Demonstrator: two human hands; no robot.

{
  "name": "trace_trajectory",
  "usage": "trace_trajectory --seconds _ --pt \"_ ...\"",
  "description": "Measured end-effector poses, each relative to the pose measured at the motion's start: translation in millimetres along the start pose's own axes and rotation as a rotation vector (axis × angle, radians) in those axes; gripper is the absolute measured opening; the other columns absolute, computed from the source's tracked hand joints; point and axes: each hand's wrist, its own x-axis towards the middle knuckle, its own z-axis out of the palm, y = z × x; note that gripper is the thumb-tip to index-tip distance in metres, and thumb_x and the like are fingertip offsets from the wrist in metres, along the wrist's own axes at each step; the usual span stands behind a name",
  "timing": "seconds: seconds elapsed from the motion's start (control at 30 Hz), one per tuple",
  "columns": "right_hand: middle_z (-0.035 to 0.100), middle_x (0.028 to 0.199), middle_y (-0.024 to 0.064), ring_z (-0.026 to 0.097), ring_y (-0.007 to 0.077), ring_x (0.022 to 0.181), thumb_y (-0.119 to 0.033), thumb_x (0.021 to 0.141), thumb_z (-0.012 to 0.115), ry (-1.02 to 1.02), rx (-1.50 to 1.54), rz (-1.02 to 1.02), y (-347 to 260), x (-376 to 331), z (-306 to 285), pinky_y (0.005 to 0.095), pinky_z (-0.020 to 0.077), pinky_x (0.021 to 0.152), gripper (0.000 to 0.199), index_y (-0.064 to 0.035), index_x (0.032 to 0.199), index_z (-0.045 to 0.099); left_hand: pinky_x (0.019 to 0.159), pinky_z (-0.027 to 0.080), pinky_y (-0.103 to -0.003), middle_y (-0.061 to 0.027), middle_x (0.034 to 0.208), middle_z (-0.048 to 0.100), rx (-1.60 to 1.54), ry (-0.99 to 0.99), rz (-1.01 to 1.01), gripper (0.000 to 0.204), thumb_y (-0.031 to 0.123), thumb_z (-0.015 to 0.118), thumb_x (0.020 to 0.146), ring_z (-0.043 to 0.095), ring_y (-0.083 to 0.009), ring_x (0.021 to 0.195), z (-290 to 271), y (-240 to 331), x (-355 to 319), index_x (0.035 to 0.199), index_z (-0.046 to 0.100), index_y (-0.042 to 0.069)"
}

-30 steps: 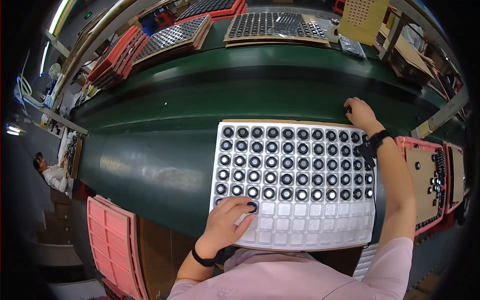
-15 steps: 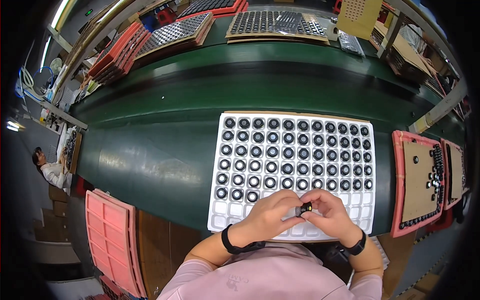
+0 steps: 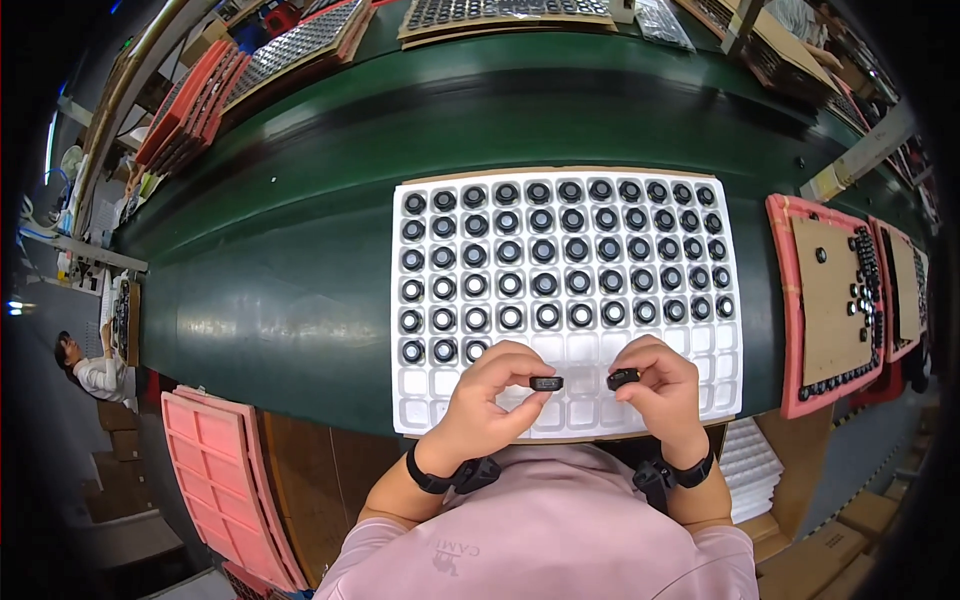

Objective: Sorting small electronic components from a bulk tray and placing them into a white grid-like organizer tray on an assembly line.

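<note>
A white moulded tray (image 3: 420, 420) lies on the green belt, its upper rows filled with several small black ring-shaped parts (image 3: 541, 250); its nearest rows are empty cells. My left hand (image 3: 488, 398) pinches one black ring part (image 3: 546, 383) between thumb and fingers above the empty cells. My right hand (image 3: 662, 390) holds a second black ring part (image 3: 622, 379) just beside it, a small gap between the two parts. Both wrists wear black bands.
The dark green conveyor belt (image 3: 280, 290) runs left to right. A red foam tray (image 3: 795, 310) with a brown board and loose black parts sits at the right. A pink sectioned tray (image 3: 215, 470) stands at lower left. More filled trays (image 3: 300, 45) line the far side. A person (image 3: 85, 370) sits far left.
A second ago my right hand was at the tray's far right corner and my left hand at its near rows. Both hands came together, then parted slightly, each holding one ring.
</note>
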Motion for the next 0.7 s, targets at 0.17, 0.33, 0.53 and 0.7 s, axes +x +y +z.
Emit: trace_trajectory --seconds 0.17,0.33,0.53,0.7 --pt "0.064 0.091 0.0106 0.062 0.0181 0.085 -0.002 0.076 0.079 0.024 0.001 -0.018 -8.7 -0.6 18.2 0.0294 0.0515 0.072 0.026 0.0009 0.097 0.064 0.076 0.053 -0.029 -0.0107 0.096 0.063 0.102 -0.023 0.068 0.027 -0.005 0.072 0.076 0.061 -0.0197 0.088 -1.2 0.2 0.0 0.102 0.066 0.001" --pt "0.066 0.092 0.0131 0.064 0.0216 0.086 0.000 0.072 0.081 -0.086 -0.300 -0.238 -15.2 6.8 23.9 0.0298 0.0518 0.072 0.030 -0.0002 0.098 0.065 0.073 0.049 -0.029 -0.0117 0.096 0.063 0.219 -0.054 0.260 0.030 -0.006 0.075 0.073 0.060 -0.0195 0.085 -2.5 3.4 1.3 0.101 0.065 0.000" --pt "0.068 0.092 0.0144 0.065 0.0243 0.085 0.001 0.073 0.080 -0.085 -0.346 -0.306 -13.1 8.9 28.1 0.0299 0.0517 0.073 0.031 -0.0012 0.100 0.066 0.074 0.048 -0.029 -0.0123 0.095 0.063 0.166 -0.044 0.240 0.030 -0.004 0.077 0.073 0.060 -0.0199 0.086 -2.4 1.3 -1.2 0.101 0.065 0.001" --pt "0.065 0.101 0.0171 0.064 0.0252 0.092 0.003 0.073 0.078 -0.113 -0.314 -0.302 -16.0 10.1 26.5 0.0318 0.0527 0.077 0.031 -0.0006 0.101 0.066 0.080 0.050 -0.031 -0.0150 0.103 0.062 0.128 -0.058 0.232 0.029 -0.004 0.076 0.074 0.061 -0.0219 0.093 -4.8 2.2 -1.0 0.100 0.065 0.000"
